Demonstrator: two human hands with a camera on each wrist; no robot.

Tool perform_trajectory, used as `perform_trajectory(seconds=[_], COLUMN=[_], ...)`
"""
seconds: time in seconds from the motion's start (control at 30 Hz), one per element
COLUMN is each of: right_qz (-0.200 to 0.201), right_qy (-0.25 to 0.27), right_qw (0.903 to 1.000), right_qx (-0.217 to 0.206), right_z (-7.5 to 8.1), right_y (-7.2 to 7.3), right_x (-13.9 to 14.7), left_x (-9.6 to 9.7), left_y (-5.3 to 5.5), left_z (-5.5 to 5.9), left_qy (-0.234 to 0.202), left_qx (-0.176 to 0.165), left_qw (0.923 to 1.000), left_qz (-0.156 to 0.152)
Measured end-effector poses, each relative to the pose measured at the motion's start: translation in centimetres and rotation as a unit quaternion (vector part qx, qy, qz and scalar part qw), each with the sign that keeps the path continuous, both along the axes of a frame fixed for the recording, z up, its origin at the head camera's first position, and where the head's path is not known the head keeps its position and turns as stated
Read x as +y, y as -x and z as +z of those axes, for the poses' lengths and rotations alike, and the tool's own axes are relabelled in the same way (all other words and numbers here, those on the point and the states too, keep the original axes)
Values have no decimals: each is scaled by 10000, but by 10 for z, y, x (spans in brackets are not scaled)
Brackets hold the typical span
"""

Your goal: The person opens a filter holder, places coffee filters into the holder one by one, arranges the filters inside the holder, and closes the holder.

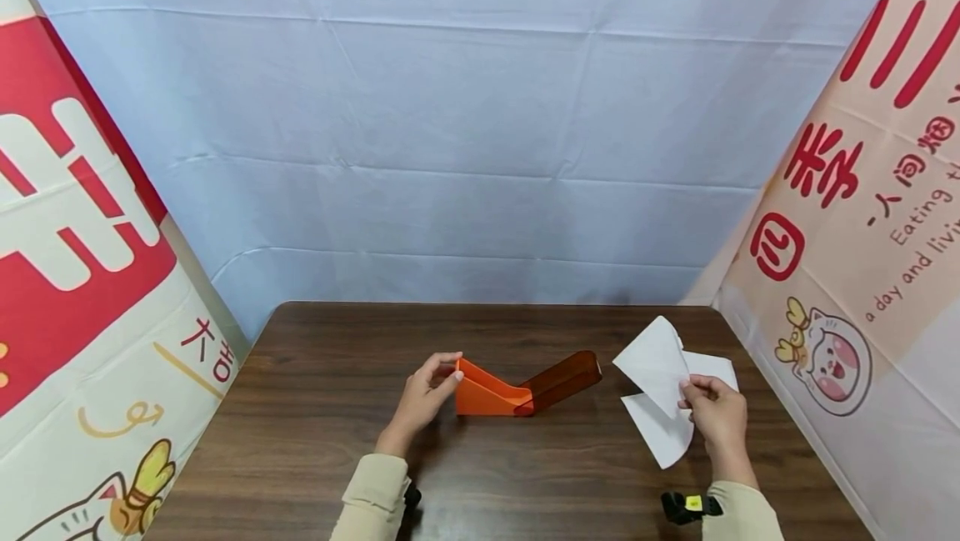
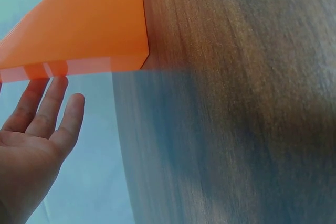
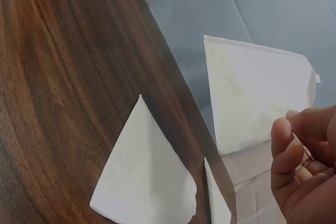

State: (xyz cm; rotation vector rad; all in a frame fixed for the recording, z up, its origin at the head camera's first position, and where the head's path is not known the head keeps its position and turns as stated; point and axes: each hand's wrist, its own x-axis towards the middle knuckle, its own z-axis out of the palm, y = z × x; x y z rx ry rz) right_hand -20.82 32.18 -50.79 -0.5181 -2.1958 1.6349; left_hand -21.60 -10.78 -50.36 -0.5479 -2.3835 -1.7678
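An orange filter box [image 1: 486,399] with slanted sides stands on the table, its translucent brown lid [image 1: 562,380] swung out to the right. My left hand [image 1: 420,399] pinches the tall left end of the box by its upper edge; in the left wrist view several fingers [image 2: 54,106] lie along the outside of that end wall. On the right, my right hand [image 1: 718,416] pinches a white cone coffee filter [image 3: 257,95] with a crimped edge between thumb and fingers, raised off the table. Beneath it, more white coffee filters [image 3: 147,174] lie on the wood.
The dark wood table [image 1: 300,441] runs back to a pale blue cloth [image 1: 450,107]. Printed cloth panels hang at the left [image 1: 90,191] and right [image 1: 855,232]. A black wrist strap [image 1: 690,508] with a yellow label sits on the right wrist.
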Motion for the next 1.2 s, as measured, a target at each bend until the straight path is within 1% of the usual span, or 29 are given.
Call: perform_trajectory(seconds=[0.03, 0.1, 0.13, 0.23, 0.27, 0.33, 0.37, 0.4, 0.43, 0.5, 0.53, 0.57, 0.6, 0.63, 0.67, 0.77, 0.8, 0.83, 0.87, 0.9, 0.93, 1.0, 1.03, 1.07, 1.1, 1.13, 1.17, 1.2], right_qz=[-62, -117, -138, -271, -304, -248, -229, -182, 56, 215, 228, 386, 450, 473, 321, 295, 183, 214, 287, 551, 746, 975, 1094, 1160, 1222, 1140, 1097, 1112], right_qy=[-199, -237, -293, -659, -756, -919, -1023, -1030, -802, -558, -502, -370, -311, -353, -595, -895, -1063, -1045, -947, -657, -475, -127, 51, 124, 149, -42, -154, -252], right_qw=[9998, 9996, 9995, 9971, 9960, 9933, 9915, 9910, 9920, 9934, 9935, 9932, 9924, 9910, 9905, 9846, 9825, 9821, 9825, 9817, 9804, 9752, 9720, 9711, 9699, 9707, 9703, 9711], right_qx=[-69, -60, -29, 280, 364, 648, 765, 840, 978, 980, 991, 1030, 1103, 1202, 1200, 1473, 1522, 1553, 1577, 1703, 1759, 1984, 2078, 2080, 2100, 2114, 2149, 2097], right_z=[-2, -18, -31, -74, -85, -100, -102, -100, -92, -77, -70, -61, -58, -60, -68, -89, -98, -100, -97, -81, -68, -46, -31, -13, 4, 10, 21, 35], right_y=[1, 8, 14, 33, 40, 50, 53, 54, 52, 49, 47, 44, 45, 49, 56, 77, 84, 88, 88, 78, 73, 61, 53, 44, 35, 34, 29, 22], right_x=[1, 11, 19, 43, 49, 57, 57, 55, 51, 43, 38, 34, 32, 32, 34, 39, 40, 39, 35, 24, 16, 0, -10, -21, -33, -37, -46, -55], left_x=[0, 1, 2, 5, 5, 7, 7, 7, 7, 7, 6, 6, 6, 6, 5, 4, 4, 3, 3, 3, 3, 3, 3, 3, 3, 3, 2, 2], left_y=[0, 0, 0, 0, 0, 0, 0, 0, 0, -1, -1, -1, -1, -2, -2, -1, -1, -1, 0, 0, 0, -1, -1, -1, -1, -1, -1, -1], left_z=[0, 1, 1, 3, 4, 5, 5, 6, 6, 6, 6, 6, 5, 5, 5, 5, 4, 4, 3, 4, 4, 4, 4, 4, 4, 3, 3, 3], left_qy=[9, 13, 12, -14, -24, -40, -41, -32, -34, -32, -40, -32, -42, -46, -53, -66, -67, -66, -69, -68, -65, -38, -30, -21, -2, 8, 20, 18], left_qx=[11, 26, 26, 23, 21, 9, 5, -7, -28, -60, -74, -75, -85, -92, -81, -59, -42, -36, -23, -18, -6, 45, 64, 85, 121, 143, 156, 154], left_qw=[10000, 10000, 10000, 10000, 10000, 10000, 10000, 10000, 9999, 9999, 9999, 9999, 9999, 9999, 9999, 9999, 9998, 9998, 9998, 9998, 9998, 9998, 9998, 9999, 9998, 9998, 9998, 9998], left_qz=[5, 13, 6, -24, -19, 18, 49, 79, 100, 116, 111, 103, 104, 113, 116, 145, 160, 169, 169, 178, 181, 179, 167, 147, 126, 107, 93, 77])
